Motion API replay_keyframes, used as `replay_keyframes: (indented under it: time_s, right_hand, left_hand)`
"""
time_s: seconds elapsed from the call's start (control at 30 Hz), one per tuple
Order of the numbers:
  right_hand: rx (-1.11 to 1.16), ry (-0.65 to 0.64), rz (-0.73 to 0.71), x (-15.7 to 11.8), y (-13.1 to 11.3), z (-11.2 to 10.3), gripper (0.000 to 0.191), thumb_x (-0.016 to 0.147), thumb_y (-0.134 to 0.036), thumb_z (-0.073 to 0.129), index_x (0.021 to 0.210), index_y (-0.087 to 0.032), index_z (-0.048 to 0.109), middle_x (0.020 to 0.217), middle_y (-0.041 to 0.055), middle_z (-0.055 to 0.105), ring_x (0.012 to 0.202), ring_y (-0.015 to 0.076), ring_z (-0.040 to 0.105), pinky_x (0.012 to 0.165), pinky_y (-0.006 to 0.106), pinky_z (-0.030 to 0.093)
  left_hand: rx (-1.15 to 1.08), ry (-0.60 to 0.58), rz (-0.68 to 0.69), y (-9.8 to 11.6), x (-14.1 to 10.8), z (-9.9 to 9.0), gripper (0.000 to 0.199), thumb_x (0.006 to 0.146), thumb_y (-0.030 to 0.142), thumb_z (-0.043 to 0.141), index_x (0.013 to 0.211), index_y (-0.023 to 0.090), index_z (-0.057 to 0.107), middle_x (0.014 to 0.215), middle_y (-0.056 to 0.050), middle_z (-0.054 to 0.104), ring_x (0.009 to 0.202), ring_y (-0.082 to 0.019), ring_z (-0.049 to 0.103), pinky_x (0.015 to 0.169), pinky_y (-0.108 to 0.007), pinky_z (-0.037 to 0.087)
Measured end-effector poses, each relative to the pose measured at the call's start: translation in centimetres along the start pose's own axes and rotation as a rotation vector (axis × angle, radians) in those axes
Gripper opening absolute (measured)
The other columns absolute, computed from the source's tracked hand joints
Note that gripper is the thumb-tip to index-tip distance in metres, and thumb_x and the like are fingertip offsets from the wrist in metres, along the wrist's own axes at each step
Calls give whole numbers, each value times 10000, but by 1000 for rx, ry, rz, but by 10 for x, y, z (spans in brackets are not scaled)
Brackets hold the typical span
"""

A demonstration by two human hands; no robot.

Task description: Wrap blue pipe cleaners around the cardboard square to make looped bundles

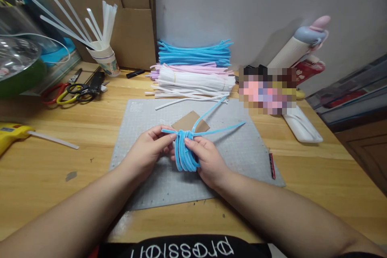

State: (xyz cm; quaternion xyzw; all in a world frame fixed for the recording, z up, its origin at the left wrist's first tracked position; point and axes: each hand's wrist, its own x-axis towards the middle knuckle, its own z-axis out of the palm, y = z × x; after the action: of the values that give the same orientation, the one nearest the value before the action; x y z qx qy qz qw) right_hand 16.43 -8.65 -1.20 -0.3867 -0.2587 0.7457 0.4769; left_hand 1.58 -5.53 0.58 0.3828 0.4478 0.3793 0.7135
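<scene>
A coil of blue pipe cleaners (pixel 185 155), wound into several side-by-side loops, is held above the grey cutting mat (pixel 145 193). My left hand (pixel 155 143) pinches its left side, near a short end that sticks out leftward. Around its right side my right hand (pixel 208 157) is closed, the thumb pressed on the loops. Two long blue ends stretch away from the top of the coil to the right. Partly behind the coil, a piece of brown cardboard (pixel 190 120) lies on the mat. Some fingertips are hidden by the loops.
Bundles of blue (pixel 195 54) and white pipe cleaners (pixel 196 79) lie along the wall. Scissors (pixel 78 90), a paper cup of glue sticks (pixel 102 54) and a yellow glue gun (pixel 13 135) stand left. A red-and-black pen-like object (pixel 272 166) rests on the mat's right edge.
</scene>
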Motion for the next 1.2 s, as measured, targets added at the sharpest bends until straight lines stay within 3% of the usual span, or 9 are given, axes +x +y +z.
replay_keyframes:
  time_s: [0.2, 0.37, 0.63, 0.97, 1.2]
  right_hand:
    - [6, 24, -46, 0, -3, 1, 212, 742, -387, 698, 788, -184, 655, 689, 19, 687, 708, 193, 661, 664, 325, 527]
    - [68, -6, -139, -1, -3, 0, 221, 730, -325, 733, 882, -222, 611, 761, -27, 661, 684, 125, 614, 667, 249, 474]
    - [15, 95, -153, 3, -1, -5, 180, 676, -276, 780, 738, -194, 632, 676, -38, 605, 612, 80, 530, 595, 200, 416]
    - [-4, 94, -94, 2, -7, -2, 208, 650, -308, 778, 717, -162, 646, 645, -15, 649, 612, 105, 578, 615, 239, 451]
    - [-7, 94, -118, 4, -2, -4, 213, 638, -288, 804, 746, -179, 657, 685, -24, 662, 637, 94, 594, 631, 229, 461]
  left_hand:
    - [-24, 8, -19, 0, 2, 0, 150, 719, 265, 721, 794, 182, 621, 611, 28, 602, 540, -97, 533, 558, -222, 417]
    - [151, 13, 104, 3, -1, 2, 151, 718, 265, 723, 796, 164, 642, 641, 37, 592, 565, -77, 497, 560, -195, 380]
    - [292, -42, 267, 1, -6, 5, 158, 749, 255, 707, 857, 166, 632, 831, 4, 640, 766, -115, 582, 701, -225, 456]
    - [357, 82, 296, 1, -6, 2, 130, 715, 252, 740, 768, 156, 670, 741, -8, 679, 692, -116, 593, 655, -228, 455]
    - [252, 62, 240, 0, -4, 1, 131, 693, 246, 760, 751, 161, 679, 733, -3, 684, 687, -113, 597, 668, -229, 456]
